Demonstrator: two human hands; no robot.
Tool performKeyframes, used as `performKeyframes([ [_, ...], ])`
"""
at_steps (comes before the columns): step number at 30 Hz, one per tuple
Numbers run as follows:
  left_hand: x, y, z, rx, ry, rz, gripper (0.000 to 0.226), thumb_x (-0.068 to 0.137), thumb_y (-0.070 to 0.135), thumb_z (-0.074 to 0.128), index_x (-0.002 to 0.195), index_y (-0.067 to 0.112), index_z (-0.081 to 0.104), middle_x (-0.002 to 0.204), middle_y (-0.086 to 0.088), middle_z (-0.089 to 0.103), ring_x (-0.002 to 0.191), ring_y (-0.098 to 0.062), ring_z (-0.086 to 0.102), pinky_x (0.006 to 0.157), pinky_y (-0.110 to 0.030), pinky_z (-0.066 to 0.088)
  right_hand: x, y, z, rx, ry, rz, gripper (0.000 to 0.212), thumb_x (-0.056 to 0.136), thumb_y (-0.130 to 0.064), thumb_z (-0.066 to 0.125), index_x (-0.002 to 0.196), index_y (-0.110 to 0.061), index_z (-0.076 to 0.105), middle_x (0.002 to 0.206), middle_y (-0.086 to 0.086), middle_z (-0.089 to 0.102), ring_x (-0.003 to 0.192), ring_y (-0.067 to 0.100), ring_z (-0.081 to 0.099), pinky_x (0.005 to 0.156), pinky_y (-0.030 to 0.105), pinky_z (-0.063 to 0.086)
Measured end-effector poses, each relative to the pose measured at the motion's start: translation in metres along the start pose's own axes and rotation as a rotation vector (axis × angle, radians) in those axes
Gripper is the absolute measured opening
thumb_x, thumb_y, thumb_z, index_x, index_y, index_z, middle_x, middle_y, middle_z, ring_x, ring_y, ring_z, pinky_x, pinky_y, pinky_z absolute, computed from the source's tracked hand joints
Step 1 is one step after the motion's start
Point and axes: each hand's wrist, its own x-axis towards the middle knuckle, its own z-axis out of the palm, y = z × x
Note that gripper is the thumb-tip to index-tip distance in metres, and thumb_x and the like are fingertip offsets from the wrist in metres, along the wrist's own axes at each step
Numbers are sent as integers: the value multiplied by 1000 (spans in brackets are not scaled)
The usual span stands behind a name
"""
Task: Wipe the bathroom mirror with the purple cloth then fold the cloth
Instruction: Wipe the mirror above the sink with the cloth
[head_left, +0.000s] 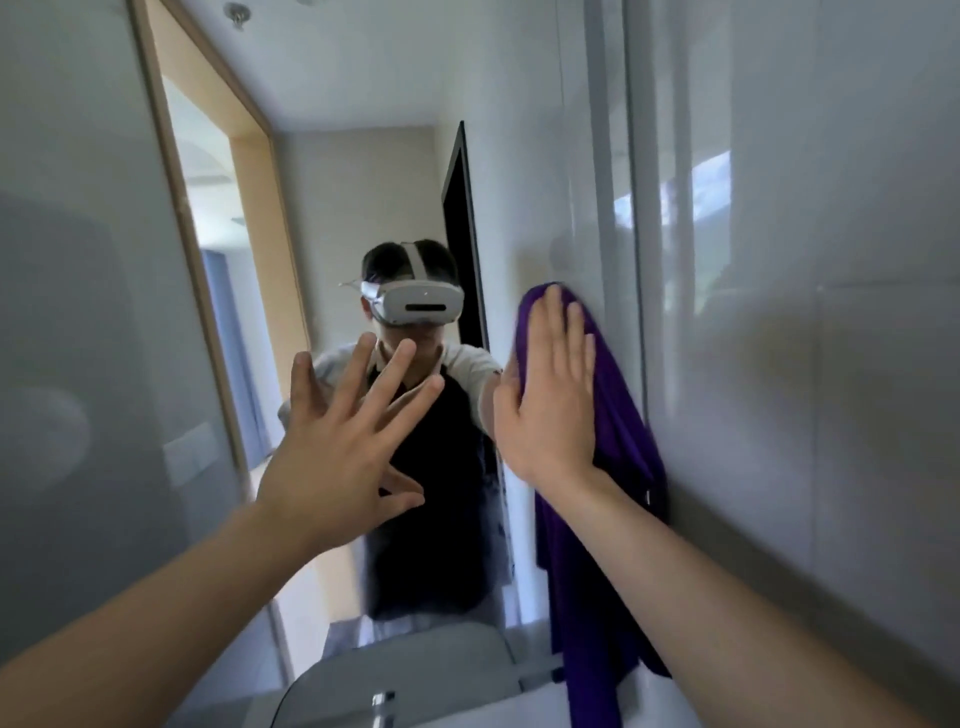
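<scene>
The bathroom mirror (363, 171) fills the wall ahead and reflects a person wearing a headset. My right hand (550, 389) lies flat with straight fingers on the purple cloth (602, 545), pressing it against the glass near the mirror's right edge. The cloth hangs down in long folds below my wrist. My left hand (343, 447) is raised in front of the mirror with its fingers spread wide and nothing in it; whether it touches the glass I cannot tell.
A white tiled wall (805, 260) stands close on the right, meeting the mirror's edge. Below, a basin rim (415, 670) and a chrome tap (382, 701) show at the bottom. A doorway with a wooden frame appears in the reflection at left.
</scene>
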Motion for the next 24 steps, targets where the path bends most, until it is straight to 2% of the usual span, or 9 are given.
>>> performKeyframes([
  [2, -5, -2, 0, 25, -41, 4, 122, 65, 80, 69, 162, 29, 16, 170, -10, 4, 155, -41, 1, 110, -80, 10, -41, 9, 8, -81, -173, -198, 79, 94, -24, 41, 162, -16, 1, 170, -1, -6, 155, 17, -12, 127, 44, 1],
  [4, -6, -2, -2, 31, -67, -1, 122, 67, 80, 67, 162, 28, 11, 170, -10, 0, 155, -41, -3, 110, -80, 10, -67, 34, 7, -147, -247, -256, 81, 94, -28, 44, 162, -17, 2, 170, -2, -6, 155, 17, -12, 127, 45, 5],
  [8, -5, 5, -4, 51, -123, -27, 122, 72, 81, 60, 162, 28, -3, 169, -11, -15, 154, -42, -15, 110, -81, 9, -69, 65, -6, -109, -84, 38, 80, 90, -27, 40, 161, -12, 6, 170, 4, 2, 156, 22, -4, 127, 45, 5],
  [10, -5, 6, -5, 56, -135, -35, 123, 72, 80, 60, 162, 27, -4, 169, -11, -17, 153, -43, -16, 109, -82, 8, -64, 46, 2, 9, 28, 238, 78, 91, -23, 38, 161, -11, 5, 170, 3, 1, 156, 21, -5, 127, 47, 4],
  [12, -4, 7, -5, 51, -148, -43, 124, 72, 80, 62, 162, 27, -5, 168, -11, -19, 153, -43, -17, 110, -82, 8, -69, 20, 11, 56, -1, 288, 78, 93, -19, 39, 161, -12, 2, 170, 2, -5, 156, 22, -8, 127, 47, -1],
  [16, -4, 8, -7, 53, -181, -49, 124, 74, 79, 62, 161, 28, -11, 167, -11, -22, 152, -43, -21, 111, -81, 7, -116, 23, 18, -205, -389, -410, 84, 89, -25, 46, 162, -14, 4, 170, 3, -4, 156, 26, -4, 127, 45, 0],
  [18, -4, 6, -9, 63, -198, -36, 125, 74, 78, 63, 160, 29, -13, 167, -10, -23, 152, -42, -22, 111, -80, 8, -122, 49, 13, -267, -444, -583, 84, 88, -29, 49, 162, -15, 10, 170, 1, 2, 156, 25, 1, 127, 45, 6],
  [20, -4, 3, -13, 72, -205, -14, 127, 72, 77, 66, 160, 30, -12, 168, -10, -21, 153, -41, -18, 112, -79, 12, -119, 64, 9, -256, -391, -504, 83, 87, -28, 52, 161, -16, 16, 170, 0, 6, 156, 24, 2, 127, 44, 6],
  [24, -2, -18, -30, 134, -185, 11, 132, 65, 71, 78, 161, 30, -2, 170, -9, -11, 155, -40, -2, 112, -74, 19, -95, 38, 11, -133, -198, -21, 83, 84, -16, 36, 161, -15, 5, 169, -1, -4, 156, 22, -8, 126, 44, -4],
])
